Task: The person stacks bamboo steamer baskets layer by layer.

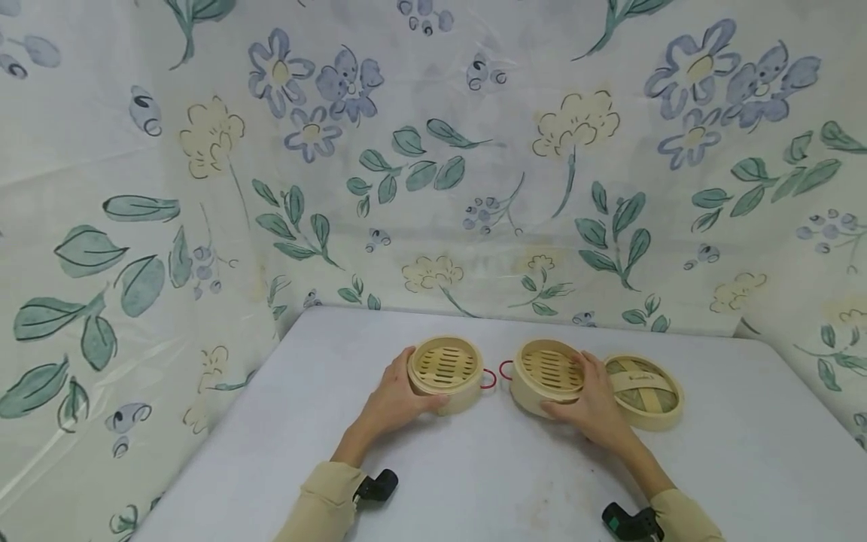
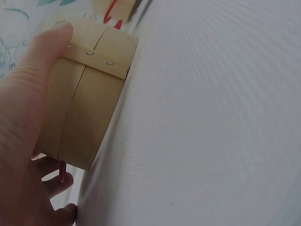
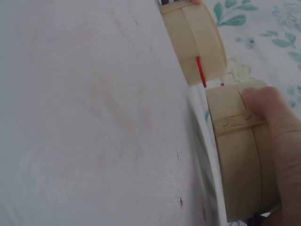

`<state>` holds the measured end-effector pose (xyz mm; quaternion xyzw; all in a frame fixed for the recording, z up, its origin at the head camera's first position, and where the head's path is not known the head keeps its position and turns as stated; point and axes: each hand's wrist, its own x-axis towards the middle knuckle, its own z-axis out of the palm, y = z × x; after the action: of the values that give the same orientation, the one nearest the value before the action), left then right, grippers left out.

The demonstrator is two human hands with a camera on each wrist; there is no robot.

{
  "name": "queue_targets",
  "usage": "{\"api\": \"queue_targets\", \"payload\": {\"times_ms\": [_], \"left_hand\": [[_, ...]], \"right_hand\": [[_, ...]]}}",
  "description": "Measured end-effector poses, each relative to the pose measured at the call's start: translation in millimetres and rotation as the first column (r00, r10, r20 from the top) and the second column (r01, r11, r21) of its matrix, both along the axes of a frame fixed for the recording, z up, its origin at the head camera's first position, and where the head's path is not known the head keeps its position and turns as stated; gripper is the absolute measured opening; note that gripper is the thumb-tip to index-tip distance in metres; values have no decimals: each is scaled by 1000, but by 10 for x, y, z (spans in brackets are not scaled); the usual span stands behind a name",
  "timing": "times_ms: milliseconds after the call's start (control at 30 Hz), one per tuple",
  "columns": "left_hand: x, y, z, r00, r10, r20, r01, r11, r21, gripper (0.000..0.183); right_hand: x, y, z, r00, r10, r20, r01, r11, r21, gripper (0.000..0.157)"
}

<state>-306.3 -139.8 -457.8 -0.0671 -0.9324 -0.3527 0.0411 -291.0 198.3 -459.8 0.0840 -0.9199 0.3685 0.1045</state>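
Two round bamboo steamer baskets with slatted bottoms and red loop handles stand side by side on the white table, a small gap between their loops. My left hand [image 1: 404,393] grips the left steamer basket [image 1: 457,399], thumb on its near wall and fingers round the far left side. Around the right steamer basket [image 1: 528,395] curls my right hand [image 1: 596,403], its thumb on the front wall. In the left wrist view, a stapled bamboo strip crosses the wall of the left basket [image 2: 94,103]. The right wrist view shows the right basket [image 3: 240,165] under the thumb.
A woven bamboo lid [image 1: 653,414] with a pale band lies on the table just right of my right hand. The white table [image 1: 474,482] reaches back to a floral sheet [image 1: 501,188], which also hangs at both sides.
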Motion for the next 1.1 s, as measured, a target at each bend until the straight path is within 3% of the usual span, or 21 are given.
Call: {"api": "queue_targets", "payload": {"times_ms": [600,1100], "left_hand": [[45,30,-30,1000,8,-1,-8,1000,11,123],[28,-11,30,1000,10,-2,-10,1000,0,123]], "right_hand": [[-63,-109,158,998,53,-25,-54,998,-22,105],[-196,-468,362,994,97,-49,-99,994,-44,110]]}}
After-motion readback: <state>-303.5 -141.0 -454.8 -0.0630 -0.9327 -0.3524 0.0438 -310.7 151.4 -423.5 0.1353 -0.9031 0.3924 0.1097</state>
